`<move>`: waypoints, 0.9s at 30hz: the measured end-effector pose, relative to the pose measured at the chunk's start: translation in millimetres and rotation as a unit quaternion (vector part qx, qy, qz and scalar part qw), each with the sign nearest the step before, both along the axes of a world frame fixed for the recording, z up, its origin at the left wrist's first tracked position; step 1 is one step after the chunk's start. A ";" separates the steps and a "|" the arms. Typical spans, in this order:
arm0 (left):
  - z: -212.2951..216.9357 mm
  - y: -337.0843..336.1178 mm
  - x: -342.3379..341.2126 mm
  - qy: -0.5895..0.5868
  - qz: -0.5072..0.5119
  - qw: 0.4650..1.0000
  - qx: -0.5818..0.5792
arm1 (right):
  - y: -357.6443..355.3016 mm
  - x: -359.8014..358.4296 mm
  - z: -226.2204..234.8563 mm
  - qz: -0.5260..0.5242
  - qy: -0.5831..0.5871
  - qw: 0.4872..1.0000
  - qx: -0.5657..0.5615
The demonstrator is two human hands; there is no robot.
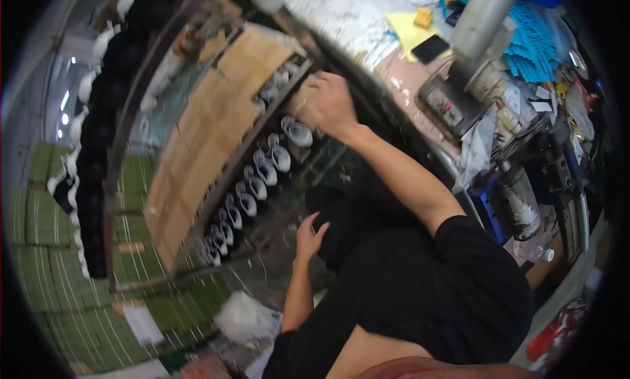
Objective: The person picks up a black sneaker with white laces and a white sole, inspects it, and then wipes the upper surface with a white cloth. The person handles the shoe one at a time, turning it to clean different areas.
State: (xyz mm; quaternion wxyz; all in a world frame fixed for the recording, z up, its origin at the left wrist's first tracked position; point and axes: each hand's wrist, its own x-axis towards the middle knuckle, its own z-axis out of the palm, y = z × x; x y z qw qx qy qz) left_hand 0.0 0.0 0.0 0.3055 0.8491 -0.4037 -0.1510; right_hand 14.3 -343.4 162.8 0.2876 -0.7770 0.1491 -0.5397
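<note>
My right hand reaches to the upper end of a lower shelf with its fingers curled. Motion blurs it, and a pale tan patch shows beside the fingers; what they hold, if anything, cannot be made out. Just below it begins a row of black items with whitish oval openings, probably shoes, lined up along the shelf. My left hand hangs low beside my dark trousers, thumb and fingers apart, touching nothing I can see. Brown cardboard covers the rack shelf left of the row.
On the left, more black items with white edges line an upper rack level, with stacked green boxes behind. To the right stands a cluttered workbench with a phone, yellow paper and a machine. A clear bag lies low.
</note>
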 end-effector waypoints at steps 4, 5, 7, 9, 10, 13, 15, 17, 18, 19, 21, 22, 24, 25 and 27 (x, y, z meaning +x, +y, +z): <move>16.6 7.8 5.1 -0.042 0.031 0.999 -0.015 | 69.6 -92.1 -179.2 -0.024 0.393 0.914 0.102; 12.1 -6.9 21.8 -0.053 0.049 0.997 -0.029 | 76.4 -105.8 -198.0 -0.025 0.449 0.891 0.059; 17.0 -48.7 59.1 0.000 0.106 0.994 0.025 | 76.0 -109.0 -202.6 0.001 0.495 0.867 0.056; -1.4 -75.7 99.6 -0.052 0.112 0.992 0.017 | 78.5 -108.0 -197.7 0.021 0.535 0.842 0.056; -2.6 -98.2 111.1 -0.063 0.128 0.989 0.046 | 77.3 -105.6 -193.3 0.020 0.555 0.830 0.058; -7.7 -150.2 146.1 -0.073 0.161 0.977 0.117 | 71.0 -104.0 -189.3 0.018 0.575 0.815 0.067; -17.7 -172.7 166.7 -0.064 0.160 0.975 0.142 | 62.1 -105.7 -188.8 0.020 0.580 0.811 0.079; -36.8 -181.5 189.0 -0.082 0.154 0.965 0.194 | 53.4 -108.6 -195.9 0.026 0.563 0.822 0.080; -47.3 -180.1 193.0 -0.087 0.143 0.961 0.220 | 46.6 -112.4 -199.0 0.023 0.565 0.821 0.078; -46.0 -183.5 194.9 -0.085 0.133 0.962 0.223 | 34.8 -117.1 -202.1 0.013 0.567 0.821 0.072; -33.7 -187.1 198.1 -0.081 0.120 0.964 0.223 | 20.9 -127.9 -210.1 0.009 0.563 0.822 0.084; -18.7 -190.1 184.4 -0.121 0.110 0.977 0.134 | 8.5 -130.1 -201.2 0.021 0.545 0.829 0.122; 23.2 -175.2 150.7 -0.119 0.017 0.989 0.090 | -2.4 -133.7 -168.3 0.041 0.467 0.869 0.159; 44.6 -161.7 126.6 -0.141 -0.040 0.989 0.021 | -3.1 -132.7 -149.9 0.044 0.405 0.900 0.155; 85.8 -133.1 76.6 -0.152 -0.112 0.982 -0.025 | 2.5 -122.3 -98.5 0.029 0.312 0.944 0.106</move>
